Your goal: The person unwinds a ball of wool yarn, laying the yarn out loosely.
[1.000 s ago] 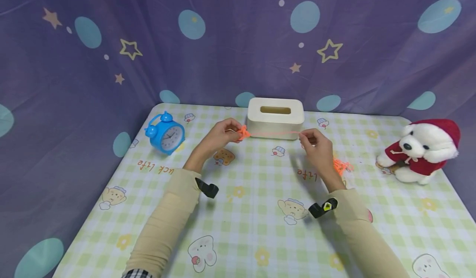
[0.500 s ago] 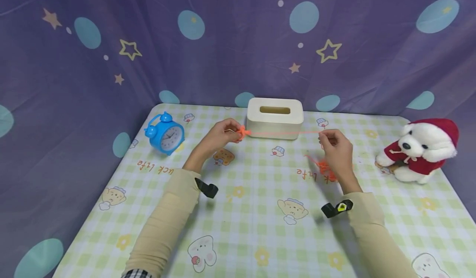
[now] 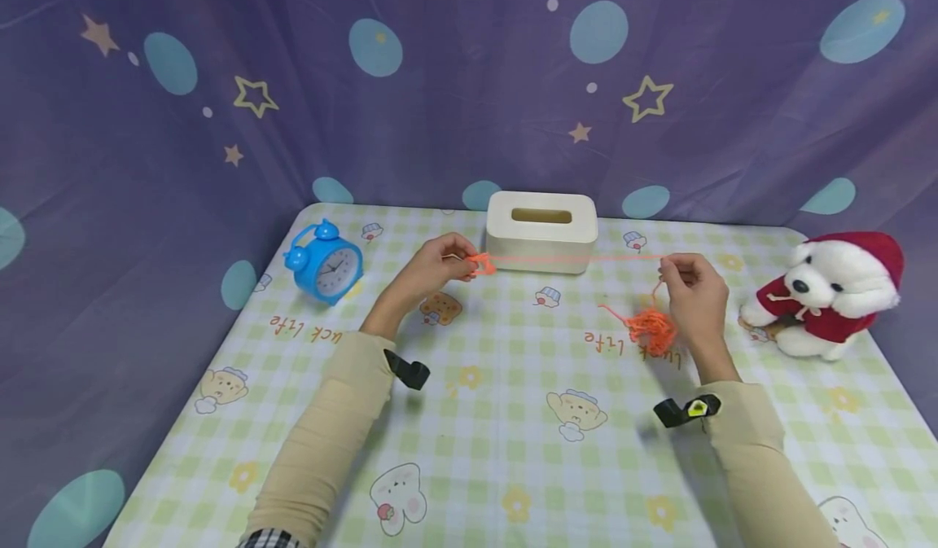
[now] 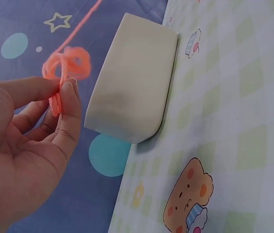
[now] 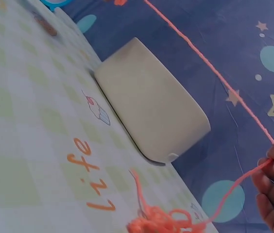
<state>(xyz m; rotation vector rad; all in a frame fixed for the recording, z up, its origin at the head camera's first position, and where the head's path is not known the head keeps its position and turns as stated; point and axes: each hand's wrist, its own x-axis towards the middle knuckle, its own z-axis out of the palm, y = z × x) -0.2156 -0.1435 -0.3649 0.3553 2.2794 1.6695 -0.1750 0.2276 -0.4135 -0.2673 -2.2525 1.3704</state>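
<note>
My left hand (image 3: 438,265) pinches a small looped bunch of orange yarn (image 4: 61,65) between thumb and fingers, its loops standing above the fingertips in the left wrist view. From it a single strand (image 5: 210,65) runs straight and taut to my right hand (image 3: 696,295), which pinches it between thumb and forefinger. Below the right fingers the strand drops slackly to a loose tangled heap of orange yarn (image 3: 652,330) on the tablecloth. One free yarn end sticks out of that heap to the left. Both hands are raised above the table.
A cream tissue box (image 3: 541,243) stands at the back, behind the taut strand. At the left is a blue alarm clock (image 3: 330,267); at the right sits a white plush dog (image 3: 828,300) in red clothes. A purple curtain (image 3: 469,67) hangs behind the checked tablecloth (image 3: 469,450).
My right hand has moved to the right, lengthening the taut strand between the hands. The yarn heap, partly hidden earlier, now shows fully. The left hand stays in place with its bunch.
</note>
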